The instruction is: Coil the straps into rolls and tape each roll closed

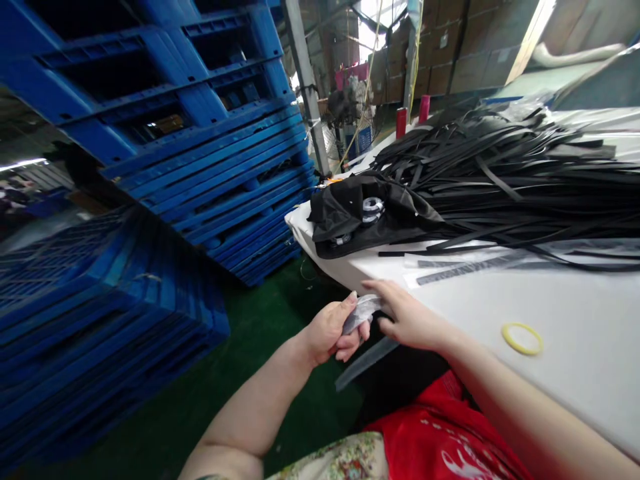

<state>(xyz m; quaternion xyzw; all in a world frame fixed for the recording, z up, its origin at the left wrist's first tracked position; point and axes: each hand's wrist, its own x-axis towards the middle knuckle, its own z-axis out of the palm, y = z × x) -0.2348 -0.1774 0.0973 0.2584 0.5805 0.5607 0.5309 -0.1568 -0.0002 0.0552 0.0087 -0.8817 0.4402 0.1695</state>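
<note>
Your left hand was closed around one end of a thin, translucent grey plastic sleeve, just off the near edge of the white-covered table. Your right hand lay flat beside it, fingers extended and touching the same sleeve from the table side, not clamped on it as far as could be seen. The sleeve's long axis ran from your left grip up and rightward toward the table edge, so your right hand was the nearer one to its free end. A second pale strip hung below both hands, slanting down-left from the table edge. Farther onto the table lay a yellow rubber ring, a crumpled black fabric bag, and a heap of long black flat straps.
</note>
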